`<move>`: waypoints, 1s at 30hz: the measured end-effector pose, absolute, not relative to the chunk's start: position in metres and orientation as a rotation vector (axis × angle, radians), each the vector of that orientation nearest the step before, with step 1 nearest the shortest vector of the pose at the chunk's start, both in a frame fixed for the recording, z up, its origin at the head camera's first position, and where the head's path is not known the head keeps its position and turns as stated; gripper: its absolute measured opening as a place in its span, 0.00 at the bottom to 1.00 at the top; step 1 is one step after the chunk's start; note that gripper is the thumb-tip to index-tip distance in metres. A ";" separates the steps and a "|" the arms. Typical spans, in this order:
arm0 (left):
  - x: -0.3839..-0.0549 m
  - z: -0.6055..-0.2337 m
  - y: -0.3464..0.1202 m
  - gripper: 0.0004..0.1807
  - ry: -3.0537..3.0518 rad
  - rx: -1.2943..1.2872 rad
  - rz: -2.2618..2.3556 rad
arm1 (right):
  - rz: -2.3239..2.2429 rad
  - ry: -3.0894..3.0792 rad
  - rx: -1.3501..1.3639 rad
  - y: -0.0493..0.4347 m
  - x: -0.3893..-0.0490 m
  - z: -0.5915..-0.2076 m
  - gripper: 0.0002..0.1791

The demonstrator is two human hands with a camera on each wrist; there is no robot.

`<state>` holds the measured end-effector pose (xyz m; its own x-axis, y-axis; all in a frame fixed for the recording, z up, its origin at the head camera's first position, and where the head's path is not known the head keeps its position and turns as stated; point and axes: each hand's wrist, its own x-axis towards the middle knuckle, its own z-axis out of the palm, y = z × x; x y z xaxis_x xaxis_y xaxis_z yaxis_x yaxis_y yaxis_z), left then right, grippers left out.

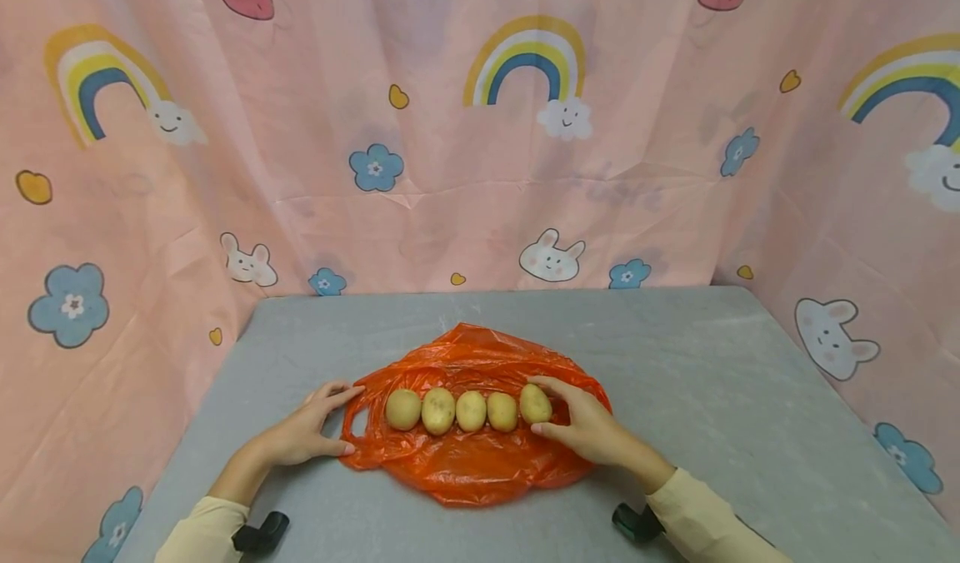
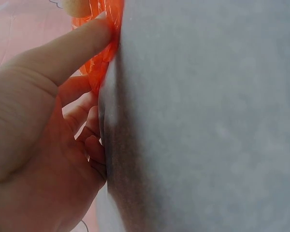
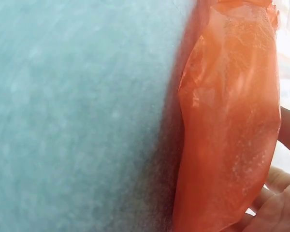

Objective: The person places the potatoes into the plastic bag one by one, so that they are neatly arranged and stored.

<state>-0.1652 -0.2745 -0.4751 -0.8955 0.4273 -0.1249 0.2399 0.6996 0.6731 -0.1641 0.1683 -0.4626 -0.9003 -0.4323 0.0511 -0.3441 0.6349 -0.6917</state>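
Observation:
Several potatoes (image 1: 471, 411) lie in a side-by-side row on a crumpled orange plastic bag (image 1: 480, 471), which is spread flat on the table. At the right end of the row, my right hand (image 1: 588, 425) holds the last potato (image 1: 536, 405) between thumb and fingers. My left hand (image 1: 303, 431) rests at the bag's left end, thumb and fingers spread, the tips touching the plastic beside a handle hole. In the left wrist view, the thumb (image 2: 82, 48) lies against the bag edge. The bag hides part of the right hand in the right wrist view.
The grey table (image 1: 675, 363) extends around the bag. A pink curtain (image 1: 450, 213) with rainbows, rabbits and flowers stands behind and along both sides. Dark wrist devices sit by each sleeve, one at the left wrist (image 1: 261, 533) and one at the right (image 1: 637, 523).

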 end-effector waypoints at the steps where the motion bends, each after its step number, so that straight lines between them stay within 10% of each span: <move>1: -0.165 -0.475 -0.274 0.48 2.638 0.528 0.988 | -1.114 2.733 -0.644 0.168 -0.164 -0.462 0.36; 30: -0.164 -0.473 -0.274 0.47 2.636 0.530 0.993 | -1.061 2.744 -0.571 0.162 -0.163 -0.467 0.34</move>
<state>-0.1641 -0.2742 -0.4735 -0.8951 0.4280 -0.1245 0.2396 0.6975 0.6753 -0.1628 0.1622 -0.4666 -0.9174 -0.3980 0.0021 -0.2958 0.6783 -0.6726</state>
